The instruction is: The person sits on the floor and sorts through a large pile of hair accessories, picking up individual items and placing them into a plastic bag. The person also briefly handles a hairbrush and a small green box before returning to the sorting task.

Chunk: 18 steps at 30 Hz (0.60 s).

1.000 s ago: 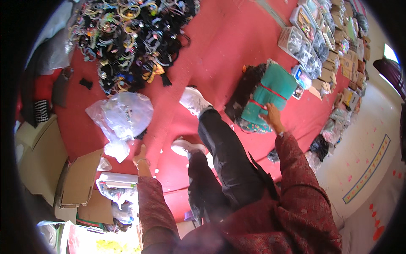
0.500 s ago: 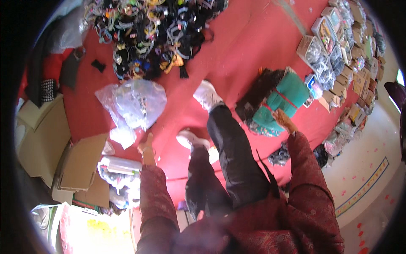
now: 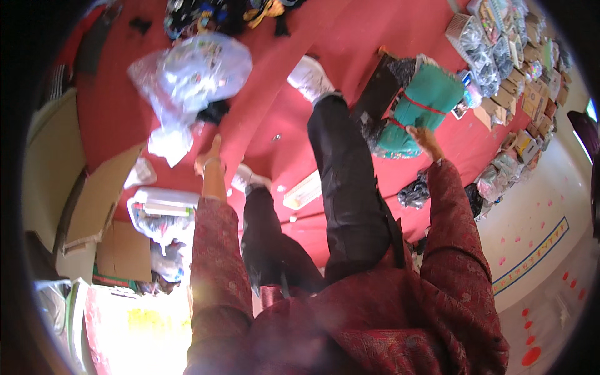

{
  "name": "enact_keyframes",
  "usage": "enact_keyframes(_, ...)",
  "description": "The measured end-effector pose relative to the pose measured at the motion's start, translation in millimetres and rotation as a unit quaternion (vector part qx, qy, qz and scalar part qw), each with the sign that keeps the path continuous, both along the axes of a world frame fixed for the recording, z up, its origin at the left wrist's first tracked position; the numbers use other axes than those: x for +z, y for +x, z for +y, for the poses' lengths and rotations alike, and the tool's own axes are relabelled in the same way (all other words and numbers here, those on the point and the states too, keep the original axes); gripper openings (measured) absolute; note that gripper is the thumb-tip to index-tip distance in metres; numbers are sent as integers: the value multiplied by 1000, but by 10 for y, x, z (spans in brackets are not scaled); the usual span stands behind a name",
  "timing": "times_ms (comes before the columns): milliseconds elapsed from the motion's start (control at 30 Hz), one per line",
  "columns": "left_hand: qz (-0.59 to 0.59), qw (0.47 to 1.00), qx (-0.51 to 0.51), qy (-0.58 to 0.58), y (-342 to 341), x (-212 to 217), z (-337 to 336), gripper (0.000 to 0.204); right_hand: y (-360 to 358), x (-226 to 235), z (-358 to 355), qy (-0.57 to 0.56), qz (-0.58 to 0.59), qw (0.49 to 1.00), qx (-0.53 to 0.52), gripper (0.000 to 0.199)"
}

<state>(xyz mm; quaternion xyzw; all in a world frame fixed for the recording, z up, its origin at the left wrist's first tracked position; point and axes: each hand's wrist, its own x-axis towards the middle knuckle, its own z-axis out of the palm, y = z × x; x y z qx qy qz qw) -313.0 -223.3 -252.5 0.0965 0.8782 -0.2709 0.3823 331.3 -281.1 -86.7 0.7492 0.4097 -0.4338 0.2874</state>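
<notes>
My left hand hangs over the red floor with its fingers apart and nothing in them. Nearest to it lies a clear plastic bag with small things inside, and a dark item rests by the bag. My right hand is in front of a green bundle tied with red cord. Its fingers look stretched out and empty; I cannot tell whether they touch the bundle. Beside the bundle stands a dark box.
Cardboard boxes and a white bin of bags stand at left. A long white box lies between my legs. Dark plastic bags sit below the bundle. Baskets and cartons line the right wall. Hair ties are heaped far ahead.
The floor things have shifted upward in view, and the hair-tie heap is mostly out of the picture. My feet are wider apart, and more of the white box shows between them.
</notes>
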Motion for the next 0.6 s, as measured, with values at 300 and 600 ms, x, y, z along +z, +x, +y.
enact_keyframes(300, -59, 998, -8, 16, 72, 125, 308, 123, -820, -41, -182, 3, 57, 991, 123, 36)
enact_keyframes(600, -28, 1000, -1, 13, -33, 83, 55, 119, -1299, 53, -755, -113, 130, 970, -171, 51)
